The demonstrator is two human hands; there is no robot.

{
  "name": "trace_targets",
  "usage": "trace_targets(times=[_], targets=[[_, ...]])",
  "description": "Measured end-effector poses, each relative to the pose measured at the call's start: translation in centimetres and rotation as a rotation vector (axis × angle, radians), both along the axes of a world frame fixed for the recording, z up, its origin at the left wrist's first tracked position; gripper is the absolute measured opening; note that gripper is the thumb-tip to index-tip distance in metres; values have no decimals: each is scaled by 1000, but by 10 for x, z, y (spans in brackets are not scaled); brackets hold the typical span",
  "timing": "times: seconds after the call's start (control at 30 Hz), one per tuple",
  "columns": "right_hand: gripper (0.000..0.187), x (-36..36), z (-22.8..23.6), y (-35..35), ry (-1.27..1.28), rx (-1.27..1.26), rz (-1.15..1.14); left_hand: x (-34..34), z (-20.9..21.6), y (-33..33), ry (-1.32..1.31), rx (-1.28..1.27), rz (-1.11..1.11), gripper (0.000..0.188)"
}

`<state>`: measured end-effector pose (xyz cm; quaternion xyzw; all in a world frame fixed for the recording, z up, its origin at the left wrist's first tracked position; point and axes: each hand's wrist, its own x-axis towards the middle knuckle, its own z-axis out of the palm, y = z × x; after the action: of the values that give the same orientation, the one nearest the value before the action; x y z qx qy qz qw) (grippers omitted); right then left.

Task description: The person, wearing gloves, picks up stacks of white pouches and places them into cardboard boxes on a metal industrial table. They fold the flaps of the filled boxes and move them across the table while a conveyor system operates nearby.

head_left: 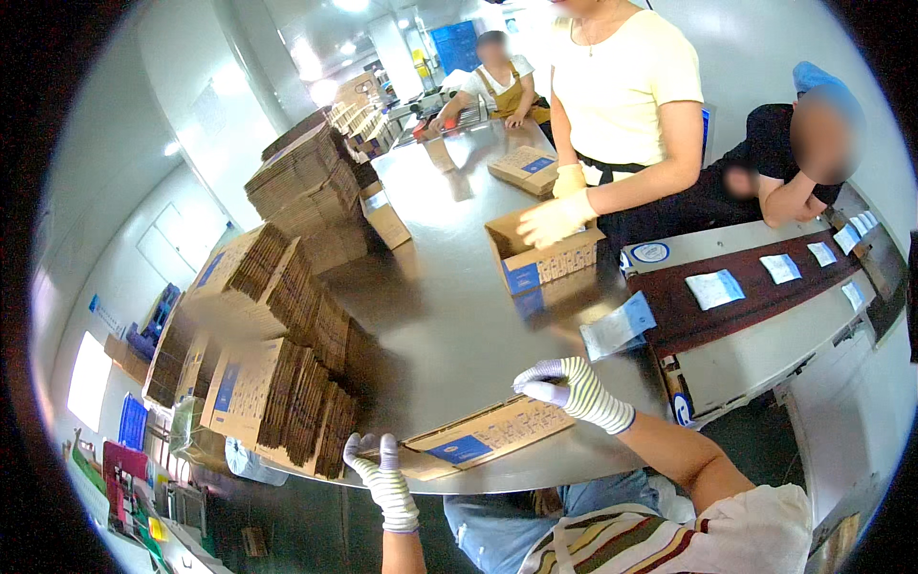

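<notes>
shaping the flattish carton [507, 432], seemingly: left hand [386, 483] spread beside one end, right hand [585, 394] half-curled, grip unclear; next likely calls for squaring it up.

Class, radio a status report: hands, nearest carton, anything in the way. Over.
Left hand at left end of carton; right hand at right. Carton along near edge of metal table. Carton stack beside left hand; nothing visibly blocking.

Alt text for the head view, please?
Wearer's gloved left hand and right hand near opposite ends of a carton on a metal table. A coworker reaches over an open box near a conveyor of pouches; cardboard stacks stand left.
</notes>
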<state>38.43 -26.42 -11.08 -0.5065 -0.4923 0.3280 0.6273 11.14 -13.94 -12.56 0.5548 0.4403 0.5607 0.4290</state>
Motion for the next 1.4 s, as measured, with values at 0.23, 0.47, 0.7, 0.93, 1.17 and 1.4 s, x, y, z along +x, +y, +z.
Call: trace_targets(times=[0.23, 0.47, 0.7, 0.93, 1.17, 1.4], targets=[[62, 3, -11, 28, -215, 145, -156, -14, 25, 4, 9, -150, -519, 58], [37, 8, -2, 43, -924, 91, 88, -14, 22, 18, 340, -68, -837, 82], [33, 29, -13, 55, -758, -46, 457, -11, 39, 32, 837, 242, -733, 74], [34, 17, -15, 55, -953, -63, 279, 5, 79, -23, 1248, 273, -199, 47], [45, 17, -19, 44, -970, 42, 141, 50, 80, -41, 1697, 357, -444, 54], [25, 11, 7, 46, -927, 204, 8, 60, 37, 38, 1588, 515, -513, 66]])
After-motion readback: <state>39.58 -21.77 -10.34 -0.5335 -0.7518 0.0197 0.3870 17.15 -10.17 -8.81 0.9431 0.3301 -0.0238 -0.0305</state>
